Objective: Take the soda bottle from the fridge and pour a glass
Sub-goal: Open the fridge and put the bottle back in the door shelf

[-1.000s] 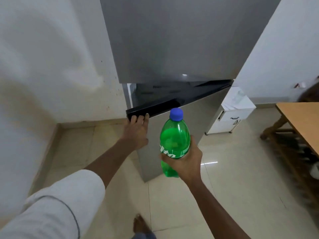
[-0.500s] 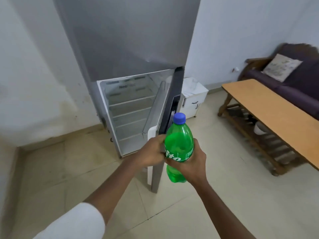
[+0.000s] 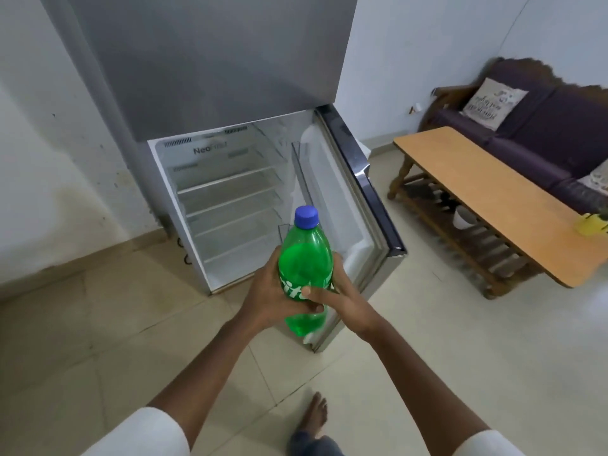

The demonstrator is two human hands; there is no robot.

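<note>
A green soda bottle point(image 3: 305, 258) with a blue cap point(image 3: 306, 217) stands upright in front of me, held at the label by both hands. My left hand point(image 3: 268, 299) wraps it from the left. My right hand point(image 3: 350, 306) grips it from the right, thumb across the label. Behind the bottle the grey fridge point(image 3: 214, 77) has its lower door point(image 3: 371, 192) swung wide open to the right. Its white shelves point(image 3: 230, 195) look bare. No glass shows in view.
A low wooden table point(image 3: 493, 199) stands at the right with a yellow cup point(image 3: 590, 222) on top and a white bowl point(image 3: 464, 217) on its lower rack. A dark sofa point(image 3: 543, 133) with cushions sits behind it. My bare foot point(image 3: 316, 419) rests on the tiled floor.
My left hand left the top edge of the fridge door and closed on the bottle beside my right hand. The door now stands much wider open.
</note>
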